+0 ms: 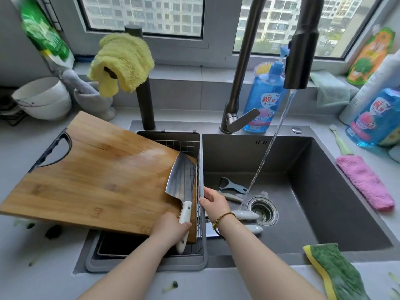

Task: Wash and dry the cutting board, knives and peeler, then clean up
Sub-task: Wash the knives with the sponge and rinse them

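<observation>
Your left grip (173, 229) is clenched round the white handle of the cleaver (180, 180). The blade lies flat on the wet lower corner of the cutting board (97, 169), tip pointing away from you. Your right grip (213, 202) is curled over the rim of the wire rack (200, 161), b/w the board & the open sink (313, 191). The board sits tilted, one end on the table (26, 267), the other propped on the rack. The peeler (232, 185) & two small knives (244, 215) lie on the sink floor by the drain, and the water stream (270, 148) lands just beside them.

The step, as I read it, is getting the cleaver off the board & under the tap.

- Lift the blade clear before swinging it. Dragging it risks nudging the board, which looks only loosely balanced.
- Your right grip is right next to the blade's path, so turn the edge away from it or move that grip first.
- The handle is prob. wet, so hold it firmly w/ the thumb on top.
- Rinse both faces under the stream, spine toward you.
- Don't drop it on the small knives; the pile hides sharp edges.
- The sponge (333, 271) is at the front right of the table, reachable w/ the right grip once it lets go of the rack.

Not much of the task looks done; nothing appears dried yet.
</observation>
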